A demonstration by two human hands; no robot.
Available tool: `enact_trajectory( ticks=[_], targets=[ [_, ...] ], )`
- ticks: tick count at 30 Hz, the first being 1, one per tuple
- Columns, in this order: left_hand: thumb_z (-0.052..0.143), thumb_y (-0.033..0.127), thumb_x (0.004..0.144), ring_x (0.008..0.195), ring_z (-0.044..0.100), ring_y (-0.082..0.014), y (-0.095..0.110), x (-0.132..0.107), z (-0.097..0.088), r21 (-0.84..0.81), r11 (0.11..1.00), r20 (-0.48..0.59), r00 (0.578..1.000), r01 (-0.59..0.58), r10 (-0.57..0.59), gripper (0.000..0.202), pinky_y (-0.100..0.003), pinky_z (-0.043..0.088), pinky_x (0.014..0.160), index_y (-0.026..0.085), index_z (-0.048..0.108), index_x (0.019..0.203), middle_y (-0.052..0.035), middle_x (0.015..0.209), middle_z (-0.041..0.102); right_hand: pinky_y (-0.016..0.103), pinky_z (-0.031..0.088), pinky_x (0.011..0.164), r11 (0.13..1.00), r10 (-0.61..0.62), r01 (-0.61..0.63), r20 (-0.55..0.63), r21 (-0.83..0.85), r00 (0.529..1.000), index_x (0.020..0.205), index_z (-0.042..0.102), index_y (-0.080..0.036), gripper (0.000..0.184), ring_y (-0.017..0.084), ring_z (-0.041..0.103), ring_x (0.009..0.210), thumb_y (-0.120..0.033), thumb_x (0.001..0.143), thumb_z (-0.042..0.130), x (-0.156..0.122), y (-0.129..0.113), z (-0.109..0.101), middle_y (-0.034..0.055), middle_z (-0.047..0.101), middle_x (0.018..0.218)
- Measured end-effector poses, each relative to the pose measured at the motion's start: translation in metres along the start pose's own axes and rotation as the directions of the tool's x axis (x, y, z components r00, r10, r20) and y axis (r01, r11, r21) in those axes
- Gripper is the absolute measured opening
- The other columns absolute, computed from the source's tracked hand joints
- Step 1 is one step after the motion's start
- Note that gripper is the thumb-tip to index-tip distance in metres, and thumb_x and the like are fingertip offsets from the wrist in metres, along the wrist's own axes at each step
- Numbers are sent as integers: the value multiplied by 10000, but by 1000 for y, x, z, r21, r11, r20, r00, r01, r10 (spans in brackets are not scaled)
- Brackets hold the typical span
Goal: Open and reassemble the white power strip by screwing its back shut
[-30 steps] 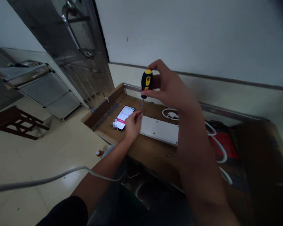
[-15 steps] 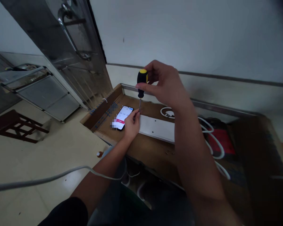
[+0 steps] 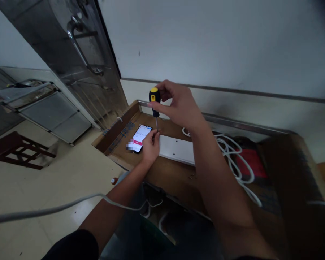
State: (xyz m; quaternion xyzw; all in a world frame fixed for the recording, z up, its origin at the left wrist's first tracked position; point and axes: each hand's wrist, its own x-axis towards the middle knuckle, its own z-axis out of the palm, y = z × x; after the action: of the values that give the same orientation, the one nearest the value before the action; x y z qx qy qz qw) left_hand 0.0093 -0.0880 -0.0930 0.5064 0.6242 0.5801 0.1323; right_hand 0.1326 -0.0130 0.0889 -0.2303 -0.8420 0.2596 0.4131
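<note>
My right hand (image 3: 176, 104) grips a screwdriver (image 3: 154, 103) by its black and yellow handle, thumb on the near side. The screwdriver stands almost upright, its thin metal shaft pointing down. Around the shaft's tip, the fingertips of my left hand (image 3: 151, 147) are pinched together; whatever lies between them is too small to make out. Both meet at the left end of a long white power strip (image 3: 178, 150), which lies flat with dark screw holes showing. My right forearm hides its right end.
A cardboard-lined tray (image 3: 162, 171) holds everything. Left of the strip lies a lit phone (image 3: 142, 135) with a timer. Small screws (image 3: 191, 177) lie in front. A coiled white cable (image 3: 233, 159) and red item (image 3: 250, 162) are at right. A wooden stool (image 3: 18, 150) stands left.
My right hand and the screwdriver have shifted slightly left and down in the view, and the handle has turned. My left hand keeps its pinch at the strip's end.
</note>
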Motion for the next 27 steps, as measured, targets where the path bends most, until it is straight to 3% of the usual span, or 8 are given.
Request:
enact_trajectory(
  ticks=[4, 9, 12, 15, 18, 20, 23, 27],
  targets=[
    [555, 273, 1046, 1034, 752, -204, -2, 0, 1, 1, 1000, -7, 1000, 2, -2, 225, -322, 575, 957, 177, 735, 1141, -95, 1110, 811, 366, 561, 969, 999, -30, 29, 19, 24, 999, 1303, 608, -247, 440, 191, 675, 1056, -373, 895, 713, -1, -3, 1, 43, 731, 1207],
    [572, 262, 1036, 1023, 751, -212, -4, 0, 2, -3, 1000, -11, 1000, -5, 5, 217, -329, 574, 936, 178, 742, 1141, -101, 1123, 807, 384, 561, 894, 989, 75, -89, -114, -118, 991, 1138, 591, -234, 474, 197, 645, 920, -474, 814, 840, 1, -1, 7, 47, 717, 1064],
    [580, 254, 1034, 1030, 755, -210, -3, -1, 2, -8, 1000, -11, 1000, -4, 4, 206, -328, 583, 932, 183, 743, 1138, -99, 1134, 806, 398, 570, 933, 998, 45, -46, -20, -46, 999, 1140, 616, -239, 356, 197, 664, 943, -381, 861, 786, 0, 3, 3, 34, 737, 1056],
    [586, 245, 1029, 1035, 756, -211, -2, -2, 1, -10, 1000, -9, 1000, 3, -3, 201, -333, 592, 934, 181, 748, 1128, -100, 1140, 807, 396, 579, 972, 994, -14, 5, 82, 109, 997, 1327, 605, -248, 501, 202, 691, 1040, -414, 880, 758, -2, 5, -1, 35, 747, 1143],
    [594, 276, 1032, 1017, 756, -212, -3, -2, 2, -19, 1000, -9, 1000, 8, -8, 208, -331, 598, 919, 179, 750, 1129, -103, 1124, 807, 387, 581, 967, 998, 12, -10, -37, 60, 999, 1396, 562, -261, 705, 205, 675, 1066, -544, 809, 831, -3, 4, 1, 63, 703, 1271],
    [603, 318, 1035, 1016, 760, -215, -4, -1, 3, -36, 999, -12, 1000, 7, -7, 231, -332, 599, 918, 176, 740, 1155, -109, 1123, 804, 400, 582, 955, 999, 21, -26, -126, -39, 992, 1243, 610, -248, 608, 211, 658, 1029, -575, 788, 847, -2, 4, 4, 75, 696, 1231],
    [579, 391, 1052, 1081, 753, -221, -6, 0, 4, -68, 998, -20, 1000, -3, 2, 323, -348, 583, 972, 169, 696, 1257, -124, 1166, 790, 431, 586, 953, 997, 20, -30, -142, -70, 990, 1102, 617, -246, 447, 215, 654, 948, -484, 804, 850, 0, 8, 7, 51, 705, 1042],
    [472, 494, 1092, 1128, 729, -226, -4, 0, 3, -97, 995, -20, 1000, -19, 17, 432, -373, 552, 1027, 160, 694, 1250, -140, 1195, 777, 419, 604, 994, 982, -63, 69, -42, 175, 997, 1372, 567, -244, 576, 220, 712, 1047, -297, 834, 767, 1, 17, 4, 53, 748, 1153]
  ],
)
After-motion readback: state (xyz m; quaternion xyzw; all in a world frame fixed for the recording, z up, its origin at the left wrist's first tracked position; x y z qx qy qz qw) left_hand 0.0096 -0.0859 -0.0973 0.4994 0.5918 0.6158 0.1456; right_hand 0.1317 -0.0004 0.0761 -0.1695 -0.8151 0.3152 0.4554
